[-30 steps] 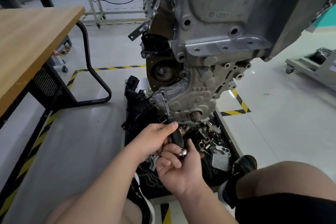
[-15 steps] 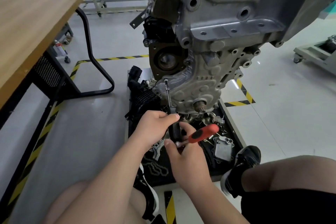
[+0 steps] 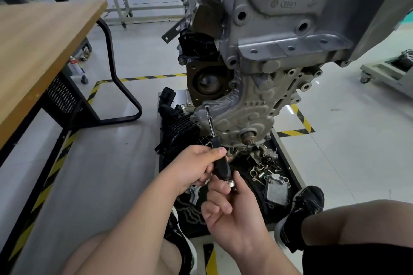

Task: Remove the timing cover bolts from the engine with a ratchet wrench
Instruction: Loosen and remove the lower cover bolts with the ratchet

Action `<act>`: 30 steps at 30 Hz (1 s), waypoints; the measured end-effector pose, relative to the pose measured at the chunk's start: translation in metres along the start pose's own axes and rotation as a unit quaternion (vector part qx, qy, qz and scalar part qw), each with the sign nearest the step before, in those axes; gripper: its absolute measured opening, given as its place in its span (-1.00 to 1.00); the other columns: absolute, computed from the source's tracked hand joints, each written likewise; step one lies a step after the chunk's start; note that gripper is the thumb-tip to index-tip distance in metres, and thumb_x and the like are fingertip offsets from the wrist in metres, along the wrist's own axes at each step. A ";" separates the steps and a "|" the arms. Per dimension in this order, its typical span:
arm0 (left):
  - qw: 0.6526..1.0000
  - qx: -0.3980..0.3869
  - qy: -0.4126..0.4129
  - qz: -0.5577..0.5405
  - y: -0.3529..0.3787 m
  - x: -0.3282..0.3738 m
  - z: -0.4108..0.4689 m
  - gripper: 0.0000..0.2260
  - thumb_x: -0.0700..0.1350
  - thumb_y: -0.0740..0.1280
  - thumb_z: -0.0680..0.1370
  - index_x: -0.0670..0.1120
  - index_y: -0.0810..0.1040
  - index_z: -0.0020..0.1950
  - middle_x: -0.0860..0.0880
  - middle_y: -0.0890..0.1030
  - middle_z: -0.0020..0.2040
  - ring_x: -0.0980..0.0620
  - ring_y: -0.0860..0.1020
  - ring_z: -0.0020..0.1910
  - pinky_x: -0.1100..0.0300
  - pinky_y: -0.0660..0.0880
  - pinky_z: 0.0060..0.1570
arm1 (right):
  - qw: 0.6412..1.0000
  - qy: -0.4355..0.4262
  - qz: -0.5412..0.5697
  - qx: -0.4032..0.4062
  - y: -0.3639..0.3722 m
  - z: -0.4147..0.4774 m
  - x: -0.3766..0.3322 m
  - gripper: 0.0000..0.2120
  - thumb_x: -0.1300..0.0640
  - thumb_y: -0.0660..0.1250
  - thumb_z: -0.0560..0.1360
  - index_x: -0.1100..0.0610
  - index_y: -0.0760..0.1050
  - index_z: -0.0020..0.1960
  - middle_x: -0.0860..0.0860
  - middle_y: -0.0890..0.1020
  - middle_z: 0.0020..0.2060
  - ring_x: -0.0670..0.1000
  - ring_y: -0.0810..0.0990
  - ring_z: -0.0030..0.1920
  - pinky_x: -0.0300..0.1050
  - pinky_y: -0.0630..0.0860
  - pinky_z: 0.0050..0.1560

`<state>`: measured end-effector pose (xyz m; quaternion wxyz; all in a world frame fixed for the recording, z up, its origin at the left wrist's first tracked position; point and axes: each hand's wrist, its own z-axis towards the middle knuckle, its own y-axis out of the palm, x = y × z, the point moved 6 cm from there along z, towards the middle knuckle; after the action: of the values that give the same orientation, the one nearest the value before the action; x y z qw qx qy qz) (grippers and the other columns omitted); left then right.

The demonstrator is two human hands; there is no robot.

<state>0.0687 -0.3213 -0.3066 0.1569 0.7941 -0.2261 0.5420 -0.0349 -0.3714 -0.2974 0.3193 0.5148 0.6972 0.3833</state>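
Note:
A grey engine [image 3: 290,29] hangs upright over a black floor tray [image 3: 288,163]. Its ribbed timing cover [image 3: 241,114] faces me. A long driver extension [image 3: 210,121] with a black handle runs up to a bolt [image 3: 206,106] at the cover's upper left edge. My left hand [image 3: 194,163] grips the black handle. My right hand [image 3: 230,210] holds the ratchet wrench head [image 3: 230,183] at the handle's lower end; the wrench's red handle is hidden behind this hand.
A wooden workbench [image 3: 40,51] with black metal legs stands at the left. Loose metal parts and bolts [image 3: 266,169] lie in the tray beside a grey housing [image 3: 276,191]. Yellow-black floor tape [image 3: 299,125] marks the bay. My shoes sit beside the tray.
Half a second ago the wrench's red handle stuck out to the right of my right hand; it has since swung back out of sight. The left hand stays on the black handle.

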 end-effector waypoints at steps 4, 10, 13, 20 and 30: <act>0.998 0.054 0.018 0.028 -0.005 0.004 -0.001 -0.73 0.20 0.42 0.37 0.03 0.62 -0.35 0.08 0.36 -0.54 0.11 0.25 -0.62 0.30 0.18 -0.60 | 0.872 -0.213 -0.417 0.143 -0.009 -0.012 -0.027 -0.84 -0.02 0.15 0.64 0.01 0.45 0.06 -0.07 0.48 -0.48 -0.05 0.38 -0.55 -0.18 0.37 -0.49; 0.983 0.121 0.041 0.129 -0.009 0.003 -0.002 -0.47 0.35 0.36 0.26 -0.15 0.48 -0.38 -0.01 0.36 -0.50 0.05 0.28 -0.53 0.26 0.24 -0.50 | 0.588 -0.313 -0.734 0.131 0.001 -0.017 -0.036 -0.63 -0.05 0.16 0.61 -0.20 0.04 0.30 -0.17 0.53 -0.22 -0.09 0.54 -0.29 -0.18 0.36 -0.32; 0.984 0.124 0.041 0.119 -0.009 0.003 -0.005 -0.50 0.38 0.34 0.27 -0.08 0.44 -0.41 0.04 0.32 -0.55 0.08 0.25 -0.60 0.29 0.22 -0.57 | 0.783 -0.271 -0.548 0.116 -0.007 -0.009 -0.030 -0.77 0.07 0.16 0.65 -0.09 0.23 0.27 -0.08 0.54 -0.25 -0.09 0.48 -0.34 -0.14 0.41 -0.26; 0.999 0.014 -0.023 -0.017 -0.001 -0.001 -0.003 -0.59 0.14 0.26 0.58 -0.19 0.67 -0.02 0.04 0.37 -0.54 0.12 0.25 -0.64 0.36 0.15 -0.61 | 0.987 0.069 0.117 -0.083 0.010 -0.010 0.003 -0.59 0.03 0.14 0.53 0.37 0.55 -0.08 0.00 0.38 -0.44 -0.12 0.13 -0.56 -0.21 0.29 -0.59; 0.992 0.106 0.020 0.064 -0.007 0.007 -0.007 -0.61 0.12 0.37 0.50 -0.21 0.52 -0.27 0.05 0.35 -0.56 0.09 0.26 -0.62 0.32 0.22 -0.60 | 0.866 -0.228 -0.424 0.134 -0.004 -0.011 -0.023 -0.86 0.06 0.13 0.65 -0.03 0.38 0.19 -0.04 0.52 -0.36 -0.02 0.43 -0.49 -0.09 0.43 -0.40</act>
<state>0.0698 -0.3131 -0.2975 0.0412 0.7792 -0.2147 0.5874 -0.0401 -0.3967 -0.2937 0.5290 0.2809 0.8007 -0.0141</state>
